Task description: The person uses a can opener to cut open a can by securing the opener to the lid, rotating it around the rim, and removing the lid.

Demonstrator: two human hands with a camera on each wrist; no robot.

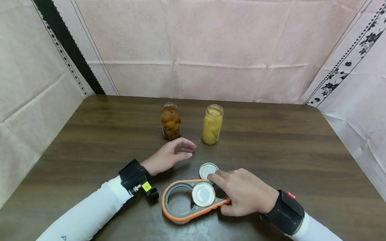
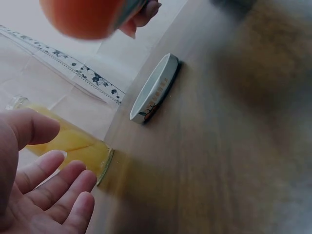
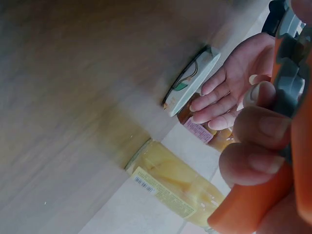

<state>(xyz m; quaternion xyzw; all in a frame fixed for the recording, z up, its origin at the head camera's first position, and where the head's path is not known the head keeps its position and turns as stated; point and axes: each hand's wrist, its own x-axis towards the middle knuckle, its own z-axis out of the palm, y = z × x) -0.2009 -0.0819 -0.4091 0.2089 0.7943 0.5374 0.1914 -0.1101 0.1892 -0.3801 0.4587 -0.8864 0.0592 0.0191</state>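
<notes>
My right hand grips one end of an orange and grey jar opener, held over the table. A pale metal lid sits at the opener's middle, inner side up. Just beyond the opener, a second lid lies inner side up on the table, also visible as a white-rimmed lid in the left wrist view. My left hand is empty, fingers loosely bent, in front of a lidless jar of brown fruit. To its right stands a lidless jar of yellow fruit.
The dark wooden table extends around both hands. Pale patterned cloth hangs along the back and both sides. Both jars stand upright toward the table's far edge.
</notes>
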